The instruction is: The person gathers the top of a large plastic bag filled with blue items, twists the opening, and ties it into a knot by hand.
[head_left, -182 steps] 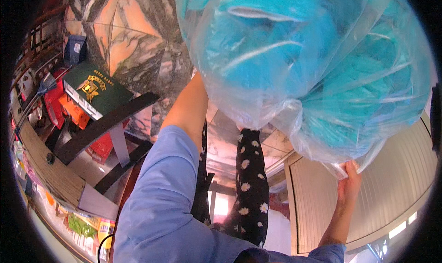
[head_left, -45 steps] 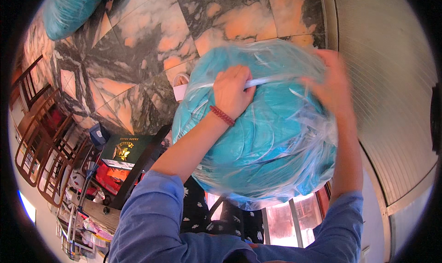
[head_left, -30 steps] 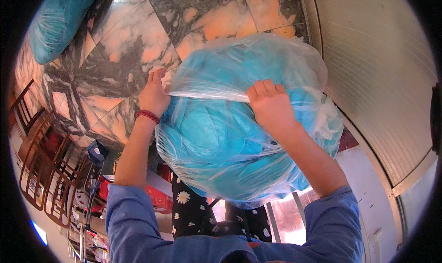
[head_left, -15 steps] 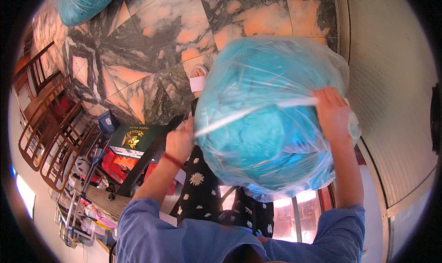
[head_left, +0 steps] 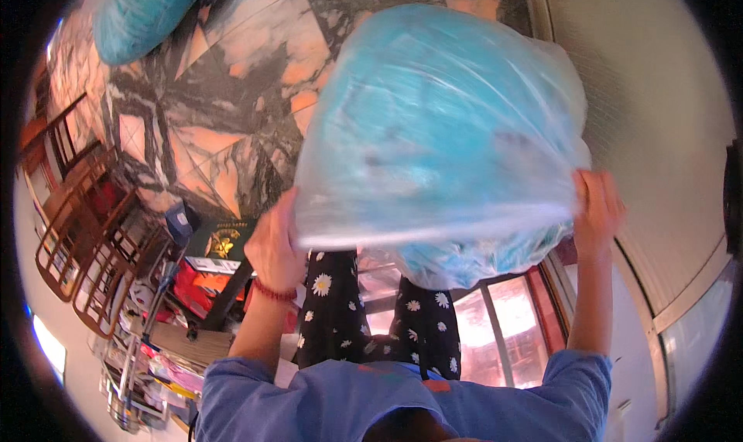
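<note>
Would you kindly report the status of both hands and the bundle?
Left hand, right hand: holding clear plastic by its edge. Blue-green bundle mostly underneath. Beige panel at right.

L hand (head_left: 275, 248) gripping clr plastic bag (head_left: 441, 148), R hand (head_left: 597, 214) opp. side, tiled flr (head_left: 267, 43)

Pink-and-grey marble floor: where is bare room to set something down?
Bare marble floor lies between the stuffed teal plastic bag, upper left, and the see-through bag of teal material. Crowded: lower left, with brown slatted frames and a dark green box.
</note>
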A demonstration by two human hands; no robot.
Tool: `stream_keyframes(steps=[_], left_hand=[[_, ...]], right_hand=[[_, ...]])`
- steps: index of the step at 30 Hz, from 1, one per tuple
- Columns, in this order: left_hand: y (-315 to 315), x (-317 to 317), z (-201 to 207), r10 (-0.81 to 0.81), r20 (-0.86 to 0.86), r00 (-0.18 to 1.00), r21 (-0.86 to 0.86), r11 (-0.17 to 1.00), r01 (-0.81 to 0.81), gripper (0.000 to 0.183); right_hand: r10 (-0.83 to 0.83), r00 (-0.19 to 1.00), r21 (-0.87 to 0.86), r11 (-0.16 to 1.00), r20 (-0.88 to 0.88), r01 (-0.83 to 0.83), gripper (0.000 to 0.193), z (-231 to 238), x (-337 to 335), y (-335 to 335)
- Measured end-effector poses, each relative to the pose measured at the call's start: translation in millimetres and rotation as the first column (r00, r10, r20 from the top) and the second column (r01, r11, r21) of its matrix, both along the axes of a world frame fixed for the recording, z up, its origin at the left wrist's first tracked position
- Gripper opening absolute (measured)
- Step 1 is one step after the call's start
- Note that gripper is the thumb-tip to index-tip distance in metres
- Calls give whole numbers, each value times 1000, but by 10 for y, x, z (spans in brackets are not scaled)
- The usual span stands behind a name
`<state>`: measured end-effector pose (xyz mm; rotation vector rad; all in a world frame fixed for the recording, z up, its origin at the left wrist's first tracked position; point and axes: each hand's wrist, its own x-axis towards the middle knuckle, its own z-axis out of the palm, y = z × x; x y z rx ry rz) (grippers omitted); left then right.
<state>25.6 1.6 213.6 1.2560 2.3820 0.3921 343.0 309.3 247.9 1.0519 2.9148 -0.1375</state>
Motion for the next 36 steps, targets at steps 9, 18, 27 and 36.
stream_keyframes(steps=[9, 18, 27, 36], left_hand=[[-1529, 327, -2342, 678, 327, 659, -368, 733, -572, 29], [-1170, 1203, -2002, 526, 653, -545, -675, 79, -733, 33], [-1674, 1629, -1507, 637, 745, 198, -560, 759, -333, 49], [-2037, 2545, -1739, 764, 643, -52, -722, 582, -375, 15]], right_hand=[[-100, 981, 74, 993, 167, 89, 24, -1018, -8, 447], [-578, 813, -391, 765, -69, 511, 23, -1791, 1383, 1023], [-222, 764, -5, 959, 606, 282, 19, -1344, 1836, 806], [-938, 340, -608, 310, -70, 731, 30, -2092, 2310, 682]])
